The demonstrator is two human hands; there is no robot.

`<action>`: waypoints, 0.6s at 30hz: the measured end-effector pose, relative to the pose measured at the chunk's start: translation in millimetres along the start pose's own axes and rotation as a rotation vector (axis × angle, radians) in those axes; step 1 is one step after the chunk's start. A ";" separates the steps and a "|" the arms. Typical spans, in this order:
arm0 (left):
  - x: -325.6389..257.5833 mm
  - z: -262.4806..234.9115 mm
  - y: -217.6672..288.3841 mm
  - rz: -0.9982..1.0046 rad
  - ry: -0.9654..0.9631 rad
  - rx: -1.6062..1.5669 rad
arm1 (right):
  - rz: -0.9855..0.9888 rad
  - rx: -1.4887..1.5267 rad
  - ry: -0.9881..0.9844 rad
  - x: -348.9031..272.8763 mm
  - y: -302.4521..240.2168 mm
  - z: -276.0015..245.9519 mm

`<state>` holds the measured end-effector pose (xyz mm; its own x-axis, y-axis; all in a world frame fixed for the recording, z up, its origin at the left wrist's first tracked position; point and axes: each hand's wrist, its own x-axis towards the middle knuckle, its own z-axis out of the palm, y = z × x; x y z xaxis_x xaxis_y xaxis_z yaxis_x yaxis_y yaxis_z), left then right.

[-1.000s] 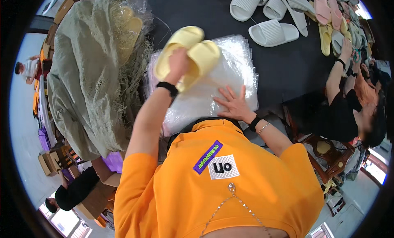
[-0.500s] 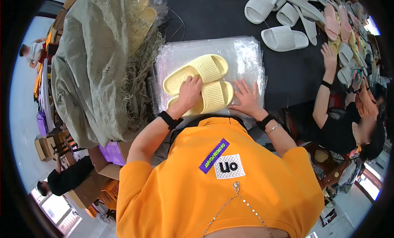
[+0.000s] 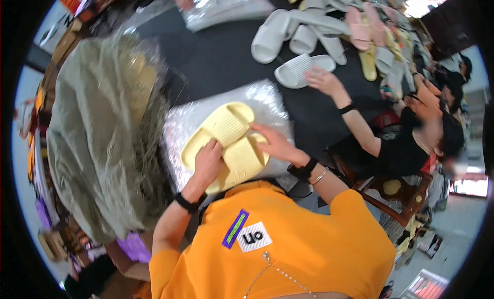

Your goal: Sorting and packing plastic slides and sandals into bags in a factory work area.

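Observation:
A pair of pale yellow slide slippers [image 3: 225,125] lies side by side on a stack of clear plastic bags [image 3: 177,121], toes pointing away to the right. My left hand [image 3: 208,162] is closed on the slippers where their inner edges meet, its fingers curled into the footbeds behind the straps. At the toe end, my right hand [image 3: 276,144] has its fingers stretched out and touches the slippers' toes. Just how its fingertips meet them is hard to see.
Left of the bags is a heap of grey-green sacking [image 3: 98,139]. White slippers [image 3: 303,70] and pink slippers [image 3: 358,28] lie on the dark table [image 3: 216,57]. A co-worker's hand [image 3: 324,80] reaches over a white one. More plastic bags [image 3: 226,10] lie at the far edge.
My right hand has left the plastic bags and come to the slippers' toes. The view has turned and shifted. A co-worker's hand has come in over a white slipper.

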<state>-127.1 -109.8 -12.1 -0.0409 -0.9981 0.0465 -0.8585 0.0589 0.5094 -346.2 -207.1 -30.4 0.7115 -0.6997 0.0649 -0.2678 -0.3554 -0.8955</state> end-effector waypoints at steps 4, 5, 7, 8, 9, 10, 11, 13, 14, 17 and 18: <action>9.5 10.3 7.1 0.109 -0.037 -0.032 | 0.191 0.019 -0.057 -0.6 4.8 -11.7; 12.6 14.0 7.5 0.122 -0.041 -0.049 | 0.214 0.050 -0.084 1.0 -0.8 -17.9; 12.7 14.0 7.5 0.148 -0.055 -0.217 | 0.230 0.068 -0.096 -0.4 -2.6 -26.3; 11.0 9.3 8.0 0.161 -0.061 -0.371 | 0.222 0.049 -0.083 -2.8 -0.7 -32.4; 8.4 6.0 6.4 0.174 -0.064 -0.523 | 0.208 0.027 -0.073 -2.3 -0.1 -41.2; 0.6 9.0 1.0 0.104 0.031 -0.684 | 0.214 0.029 -0.057 -1.1 -9.3 -53.8; -7.9 11.6 -3.8 0.034 0.127 -0.844 | 0.225 0.053 -0.027 0.7 -15.0 -68.1; -19.5 17.6 -17.7 -0.147 0.344 -0.762 | 0.255 0.107 0.036 0.0 -20.5 -92.8; -23.2 27.3 -29.7 -0.188 0.350 -0.578 | 0.248 0.167 0.095 -1.2 -5.7 -101.0; -39.7 53.8 -60.3 -0.176 0.192 -0.137 | 0.217 0.334 0.242 11.3 7.7 -126.1; -43.3 58.4 -64.6 -0.149 0.107 -0.009 | 0.210 0.323 0.310 15.7 12.2 -138.2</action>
<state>-99.7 -71.6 -97.2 0.1414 -0.9881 0.0605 -0.8463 -0.0889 0.5252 -428.1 -308.1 20.6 0.4236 -0.9046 -0.0480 -0.1347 -0.0105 -0.9908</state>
